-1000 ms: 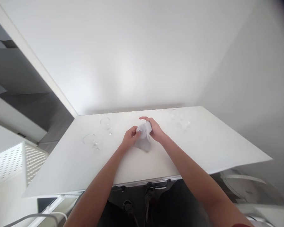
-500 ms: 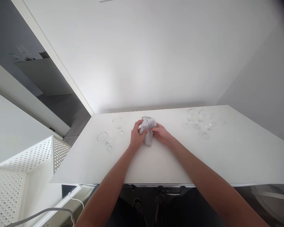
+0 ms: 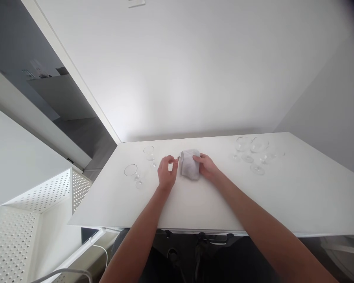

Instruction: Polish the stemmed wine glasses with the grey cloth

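A loose slip is, in my judgement, the likeliest trouble: the right hand pinches the right edge of the pale grey cloth between its fingers, and if something fragile is wrapped inside, which I cannot tell, soft fabric could let it slide out. The left hand has its fingers curled into a ring, tips nearly meeting at the cloth's left edge; whether they grip anything there is unclear. The cloth sits between both hands, over the middle of the counter. A careless swing of the left elbow or a trailing corner could topple the near-left glass or the far-left glass, since thin stems carry wide bowls. The clustered glasses on the right stand close together, so one knock might spread. All are clear, round-rimmed and faint against the smooth, matt white surface, easy to misjudge; the cloth looks limp, folded and softly creased.
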Demonstrator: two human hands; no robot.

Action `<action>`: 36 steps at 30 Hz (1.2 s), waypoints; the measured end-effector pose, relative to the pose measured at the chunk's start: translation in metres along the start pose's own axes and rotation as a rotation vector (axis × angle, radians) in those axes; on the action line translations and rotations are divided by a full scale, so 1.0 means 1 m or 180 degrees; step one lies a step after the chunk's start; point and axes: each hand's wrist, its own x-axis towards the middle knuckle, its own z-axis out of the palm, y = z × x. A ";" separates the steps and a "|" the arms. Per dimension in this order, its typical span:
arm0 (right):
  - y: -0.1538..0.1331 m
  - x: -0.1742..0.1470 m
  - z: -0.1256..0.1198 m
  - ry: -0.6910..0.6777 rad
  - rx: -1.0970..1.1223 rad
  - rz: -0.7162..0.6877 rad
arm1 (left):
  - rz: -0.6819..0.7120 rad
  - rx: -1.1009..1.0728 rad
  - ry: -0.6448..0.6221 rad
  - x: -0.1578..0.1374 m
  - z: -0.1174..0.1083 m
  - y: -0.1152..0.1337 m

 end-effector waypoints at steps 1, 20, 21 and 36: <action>0.000 0.000 0.000 -0.0027 0.0023 -0.0032 | 0.0202 0.0190 0.0269 0.002 -0.004 -0.002; -0.006 -0.002 0.001 0.0356 0.0019 -0.0455 | -0.0037 0.0671 0.1408 0.025 -0.023 -0.006; -0.005 -0.001 0.000 0.0335 0.0027 -0.0461 | -0.0184 0.0680 0.1428 0.024 -0.022 -0.009; -0.009 -0.015 0.002 0.0774 -0.2321 -0.1837 | -0.0015 0.1159 -0.0326 0.008 0.010 -0.019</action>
